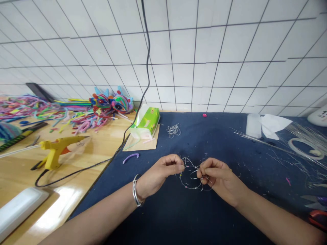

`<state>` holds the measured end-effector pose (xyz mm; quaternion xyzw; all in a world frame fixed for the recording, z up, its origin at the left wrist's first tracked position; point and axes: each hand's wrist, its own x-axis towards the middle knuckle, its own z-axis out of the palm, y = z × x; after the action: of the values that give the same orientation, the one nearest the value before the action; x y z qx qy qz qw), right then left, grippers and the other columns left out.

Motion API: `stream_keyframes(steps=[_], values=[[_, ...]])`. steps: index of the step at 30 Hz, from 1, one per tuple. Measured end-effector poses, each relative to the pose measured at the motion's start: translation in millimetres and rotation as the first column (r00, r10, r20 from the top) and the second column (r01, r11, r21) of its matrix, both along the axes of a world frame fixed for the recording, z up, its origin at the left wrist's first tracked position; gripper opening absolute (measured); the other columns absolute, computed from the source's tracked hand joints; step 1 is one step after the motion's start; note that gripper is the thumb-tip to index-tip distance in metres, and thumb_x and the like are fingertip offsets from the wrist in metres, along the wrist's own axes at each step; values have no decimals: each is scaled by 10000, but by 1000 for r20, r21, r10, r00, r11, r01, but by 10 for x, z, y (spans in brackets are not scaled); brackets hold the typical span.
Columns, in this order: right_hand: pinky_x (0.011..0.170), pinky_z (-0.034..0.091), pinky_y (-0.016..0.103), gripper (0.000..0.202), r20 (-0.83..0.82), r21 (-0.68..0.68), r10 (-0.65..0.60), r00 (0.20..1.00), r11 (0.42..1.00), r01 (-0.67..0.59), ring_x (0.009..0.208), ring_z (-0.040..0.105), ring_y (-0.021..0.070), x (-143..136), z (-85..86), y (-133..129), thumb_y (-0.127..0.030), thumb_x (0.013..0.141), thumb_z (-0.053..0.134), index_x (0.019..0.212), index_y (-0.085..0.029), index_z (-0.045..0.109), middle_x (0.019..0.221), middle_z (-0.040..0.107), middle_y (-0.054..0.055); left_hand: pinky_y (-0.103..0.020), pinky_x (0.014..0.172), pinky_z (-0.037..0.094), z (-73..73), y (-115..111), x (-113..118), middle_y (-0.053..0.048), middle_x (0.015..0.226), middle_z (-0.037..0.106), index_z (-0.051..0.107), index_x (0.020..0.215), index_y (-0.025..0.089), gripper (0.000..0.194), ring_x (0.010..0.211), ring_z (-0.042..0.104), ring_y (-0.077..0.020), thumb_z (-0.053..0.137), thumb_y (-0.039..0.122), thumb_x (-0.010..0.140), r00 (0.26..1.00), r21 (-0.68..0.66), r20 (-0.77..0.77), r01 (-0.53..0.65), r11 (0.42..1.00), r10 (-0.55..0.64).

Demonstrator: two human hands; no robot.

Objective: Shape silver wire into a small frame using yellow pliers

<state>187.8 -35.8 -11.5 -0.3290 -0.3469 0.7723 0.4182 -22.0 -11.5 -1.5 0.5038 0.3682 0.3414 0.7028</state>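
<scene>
A thin silver wire piece (188,187) with small pink, yellow and clear beads hangs in loops between my two hands, above the dark blue cloth (163,207). My left hand (163,170), with a silver bangle (135,190) at its wrist, pinches the wire's left side between thumb and forefinger. On the other side, my right hand (219,175) has its fingertips closed on the looped wire, and some strands stick out below the fingers. Beyond the hands lies a small tangle of silver wire (173,130) on the cloth.
A yellow glue gun (55,149) lies left, its black cable running up the wall. A green tissue pack (149,119) sits on a board. Loose wires (301,136), a white coil (293,148) and red-handled pliers (316,217) are right. Colourful pipe cleaners (84,119) fill the back left.
</scene>
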Motion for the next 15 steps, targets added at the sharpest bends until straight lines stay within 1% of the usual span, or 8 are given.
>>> stream_keyframes(steps=[3,6,8,12,15], values=[[623,415,226,19,-1,9,-2,1000,1000,2,628,548,90,-2,-5,-4,-152,758,569,750,-167,578,751,638,37,-249,694,368,-27,2,-4,-7,794,540,534,811,142,88,716,485,-101,603,170,764,1000,40,9,-13,999,13],[624,417,227,12,1,10,-4,1000,1000,4,630,548,90,3,-12,-3,-161,755,574,751,-169,582,752,639,37,-254,687,374,-27,-6,-5,-4,792,532,514,936,166,168,717,486,-107,577,161,780,1000,59,17,6,998,-7],[628,421,230,2,4,6,-5,1000,1000,5,633,550,93,5,-14,-2,-170,749,583,750,-170,585,752,639,36,-256,697,377,-12,-15,-3,-12,832,537,504,984,177,220,750,490,-116,576,154,777,1000,61,3,28,998,-28],[623,423,227,8,11,7,-6,1000,1000,6,624,547,90,6,-13,-6,-177,748,589,750,-170,587,754,641,36,-250,695,376,16,-23,-2,-26,889,539,536,924,162,182,797,490,-124,607,162,755,996,67,-51,75,995,-71],[622,423,225,4,9,9,-7,1000,1000,7,627,547,88,4,-16,-8,-175,750,588,750,-171,588,755,641,35,-258,710,383,25,-21,-2,-33,917,545,538,925,159,183,823,501,-131,607,168,756,996,65,-52,82,995,-78]])
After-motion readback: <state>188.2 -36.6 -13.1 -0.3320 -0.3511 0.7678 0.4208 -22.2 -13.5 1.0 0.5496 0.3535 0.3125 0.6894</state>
